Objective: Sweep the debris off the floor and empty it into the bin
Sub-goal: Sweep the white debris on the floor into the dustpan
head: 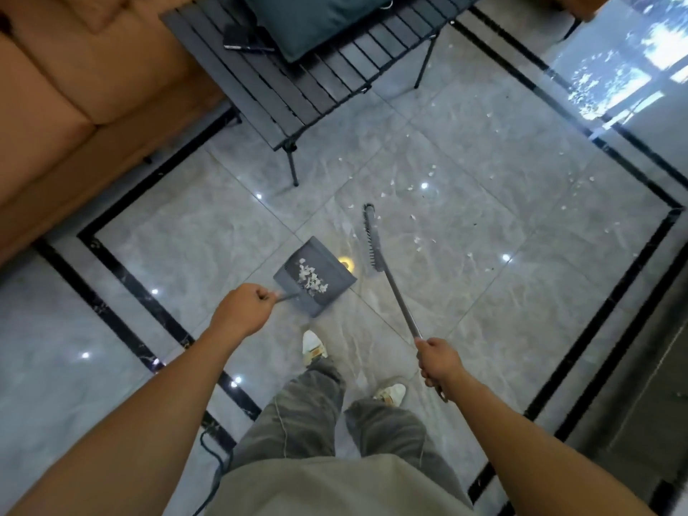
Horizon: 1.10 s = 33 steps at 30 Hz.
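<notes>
The left grip (244, 310) is curled tight round the short handle of the pan (329, 268), which juts out just ahead of its knuckles. The pan's grey tray holds a pile (309, 280) of white bits, heaped along the middle and toward the back wall, with the front lip bare. Whether the tray touches the floor (208, 232) cannot be told.

The right grip (439, 361) is wrapped round the metal pole of the broom (373, 238), near its upper end; a short stub of pole shows behind the fist. From this grip the pole slants forward and inward to the narrow brush head, which lies just beside the pan, on the side away from the left grip, not touching it.

More loose scraps (417, 240) lie scattered on the glossy tiles ahead of and outward from the right grip, beyond the brush head.

Between the two forearms stand a pair of white shoes (312, 346). Far ahead of the left grip is a dark slatted desk (298, 91) carrying a teal cushion (327, 20) and a phone (242, 41), with an orange sofa (74, 91) beside it.
</notes>
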Each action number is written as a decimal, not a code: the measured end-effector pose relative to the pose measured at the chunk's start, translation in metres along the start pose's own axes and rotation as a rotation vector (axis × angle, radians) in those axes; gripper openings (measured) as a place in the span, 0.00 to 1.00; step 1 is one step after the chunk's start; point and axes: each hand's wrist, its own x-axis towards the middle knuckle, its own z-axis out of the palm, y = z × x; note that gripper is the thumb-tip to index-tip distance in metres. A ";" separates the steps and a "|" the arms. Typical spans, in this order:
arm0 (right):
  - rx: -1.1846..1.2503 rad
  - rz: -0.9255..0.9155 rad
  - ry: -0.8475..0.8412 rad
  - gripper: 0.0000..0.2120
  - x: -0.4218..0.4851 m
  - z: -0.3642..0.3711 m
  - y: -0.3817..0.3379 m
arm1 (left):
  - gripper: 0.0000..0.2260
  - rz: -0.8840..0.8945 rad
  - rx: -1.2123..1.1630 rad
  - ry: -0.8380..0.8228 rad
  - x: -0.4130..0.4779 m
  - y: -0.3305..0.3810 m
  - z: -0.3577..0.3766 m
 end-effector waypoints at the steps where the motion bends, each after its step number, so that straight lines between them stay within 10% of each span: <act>1: -0.016 -0.011 0.001 0.13 0.002 0.004 -0.012 | 0.22 0.001 -0.010 0.000 0.004 -0.003 -0.005; 33: -0.095 -0.013 -0.277 0.05 0.243 0.044 -0.413 | 0.21 -0.300 -0.229 0.088 0.145 0.091 -0.020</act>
